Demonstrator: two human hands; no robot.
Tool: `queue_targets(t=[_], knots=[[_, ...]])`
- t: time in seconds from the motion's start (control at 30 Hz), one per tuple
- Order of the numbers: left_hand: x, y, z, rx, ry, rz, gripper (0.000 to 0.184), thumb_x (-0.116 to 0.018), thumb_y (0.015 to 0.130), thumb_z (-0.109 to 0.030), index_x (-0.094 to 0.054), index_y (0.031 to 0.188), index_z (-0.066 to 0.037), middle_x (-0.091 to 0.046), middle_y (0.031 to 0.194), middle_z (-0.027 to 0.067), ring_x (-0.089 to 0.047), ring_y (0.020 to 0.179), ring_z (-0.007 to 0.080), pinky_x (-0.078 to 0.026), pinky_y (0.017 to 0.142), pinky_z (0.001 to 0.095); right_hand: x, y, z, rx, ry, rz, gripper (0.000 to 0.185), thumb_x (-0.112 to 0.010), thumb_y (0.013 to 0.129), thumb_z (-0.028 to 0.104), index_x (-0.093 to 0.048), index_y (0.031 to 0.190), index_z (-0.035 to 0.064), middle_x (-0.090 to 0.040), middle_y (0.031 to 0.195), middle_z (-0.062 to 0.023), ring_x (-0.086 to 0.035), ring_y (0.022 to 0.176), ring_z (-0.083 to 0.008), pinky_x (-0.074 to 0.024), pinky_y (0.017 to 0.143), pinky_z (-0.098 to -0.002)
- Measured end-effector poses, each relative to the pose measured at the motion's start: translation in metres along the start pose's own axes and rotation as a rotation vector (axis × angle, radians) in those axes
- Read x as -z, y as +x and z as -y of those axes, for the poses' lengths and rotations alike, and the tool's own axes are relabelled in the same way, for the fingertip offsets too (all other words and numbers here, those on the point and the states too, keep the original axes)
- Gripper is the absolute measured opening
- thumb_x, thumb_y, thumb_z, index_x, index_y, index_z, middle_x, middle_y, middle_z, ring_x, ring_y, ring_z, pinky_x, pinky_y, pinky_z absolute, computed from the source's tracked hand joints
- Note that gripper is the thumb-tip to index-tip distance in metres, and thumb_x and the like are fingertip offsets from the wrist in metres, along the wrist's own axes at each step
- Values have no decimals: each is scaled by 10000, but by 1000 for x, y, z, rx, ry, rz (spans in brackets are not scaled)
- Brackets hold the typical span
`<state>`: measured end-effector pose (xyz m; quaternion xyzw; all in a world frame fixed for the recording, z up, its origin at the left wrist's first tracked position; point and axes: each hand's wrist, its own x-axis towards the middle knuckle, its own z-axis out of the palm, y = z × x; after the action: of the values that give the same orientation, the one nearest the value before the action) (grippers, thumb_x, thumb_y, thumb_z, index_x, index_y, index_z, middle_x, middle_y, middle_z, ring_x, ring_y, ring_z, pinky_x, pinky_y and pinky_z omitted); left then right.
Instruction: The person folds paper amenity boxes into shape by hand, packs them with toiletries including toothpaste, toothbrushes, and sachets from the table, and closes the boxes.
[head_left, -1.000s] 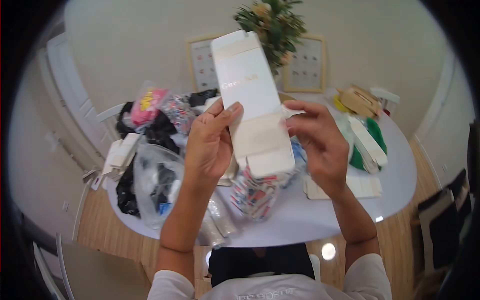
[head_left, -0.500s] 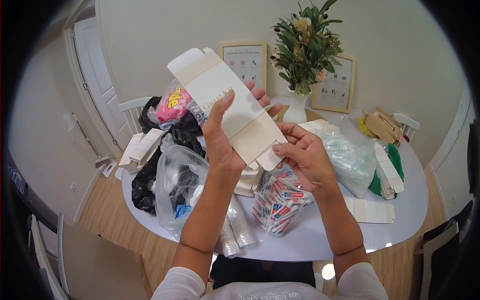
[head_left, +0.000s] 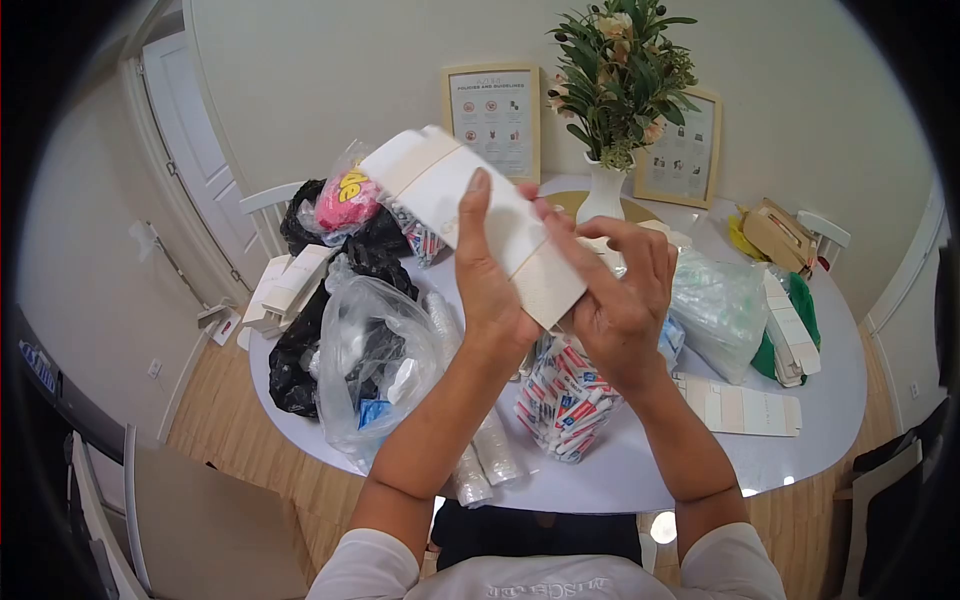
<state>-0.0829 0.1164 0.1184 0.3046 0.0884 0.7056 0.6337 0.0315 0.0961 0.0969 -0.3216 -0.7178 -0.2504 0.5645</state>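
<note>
Where the counter (head_left: pixel 835 395) curves away at the left, a pile of white cartons (head_left: pixel 285 290) lies near its edge. Just right of them sits a black bag (head_left: pixel 293 372), while a pink packet (head_left: pixel 348 203) in clear plastic rests farther back. A clear bag (head_left: pixel 350 335) stands next to the black one, with something blue (head_left: pixel 373 412) inside. Two plastic-wrapped rolls (head_left: pixel 497 450) lie side by side at the near edge.

Raised over the middle, the left hand (head_left: pixel 492 292) has its grip closed on a white box (head_left: pixel 520 240), thumb across the face. The box tilts, its upper end toward the far left. Below it is a bag of small tubes (head_left: pixel 565 405). Against the box's lower right edge, the right hand (head_left: pixel 622 308) has its fingers partly bent; I cannot tell whether its grip pinches the cardboard.

Behind, a white vase (head_left: pixel 604 192) of flowers (head_left: pixel 625 80) stands between two framed notices (head_left: pixel 493 120). Farther right come a bulging clear sack (head_left: pixel 720 315), a flat carton (head_left: pixel 745 408) nearer, another carton (head_left: pixel 792 330) by a green bag (head_left: pixel 803 312), and a brown paper bag (head_left: pixel 782 235) at the far right.
</note>
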Motion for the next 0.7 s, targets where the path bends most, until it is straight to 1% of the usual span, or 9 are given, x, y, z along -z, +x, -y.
queue_targets(t=[0.1,0.23,0.3,0.47,0.5,0.57,0.6,0.67,0.7], knots=[[-7,-1,-12,77,-15,-27,611,-610,787,-500,-491,1002,59,-545,873,157,-582,809,266,-521,739,365,0,-1,-12,97,22,38,443,-626,637,36,-674,1066,131,-596,949,2,-518,854,-176,-319,772,-329],[1,8,-23,-47,-40,-60,631,-614,771,-509,-491,994,69,-541,860,159,-573,778,277,-512,746,392,4,-2,-8,94,82,65,453,-622,605,15,-684,1041,124,-601,917,-1,-522,846,-184,-324,763,-335],[4,6,-25,-16,-42,0,625,-613,768,-511,-497,985,64,-546,836,151,-570,749,267,-516,721,373,6,-2,-1,90,110,81,483,-603,592,-20,-670,1054,105,-591,940,-23,-521,838,-192,-347,754,-342],[2,6,-30,-57,30,8,612,-634,756,-510,-508,958,55,-556,792,141,-582,713,236,-531,666,340,11,0,9,-144,423,196,471,-557,668,-85,-598,1124,26,-540,1023,-127,-535,887,-284,-445,778,-354],[0,6,-31,-57,30,8,612,-634,756,-510,-508,958,55,-556,792,141,-582,713,236,-531,666,340,17,5,9,-144,423,196,471,-557,668,-85,-598,1124,26,-540,1023,-127,-535,887,-284,-445,778,-354],[-2,7,-33,-133,83,-73,589,-647,752,-500,-519,934,45,-572,748,135,-599,659,224,-546,633,331,33,13,6,-227,573,384,404,-567,743,-60,-583,1141,8,-539,1051,-135,-545,950,-262,-457,806,-332],[-1,7,-35,-133,83,-74,589,-647,752,-500,-519,934,45,-572,748,135,-599,659,224,-546,633,331,35,12,1,-227,573,385,404,-567,743,-60,-583,1141,8,-539,1051,-135,-545,950,-262,-457,806,-332],[2,7,-39,-4,119,-10,557,-651,758,-485,-532,915,35,-587,716,128,-608,603,218,-555,588,323,38,11,-8,-486,969,464,354,-606,800,8,-575,1152,-7,-556,1060,-113,-550,971,-181,-451,808,-293],[1,5,-37,-1,118,-10,557,-651,758,-485,-532,915,35,-587,716,128,-608,603,218,-555,588,323,37,11,-9,-488,967,464,354,-606,800,8,-575,1152,-7,-556,1060,-113,-550,971,-181,-451,808,-293]])
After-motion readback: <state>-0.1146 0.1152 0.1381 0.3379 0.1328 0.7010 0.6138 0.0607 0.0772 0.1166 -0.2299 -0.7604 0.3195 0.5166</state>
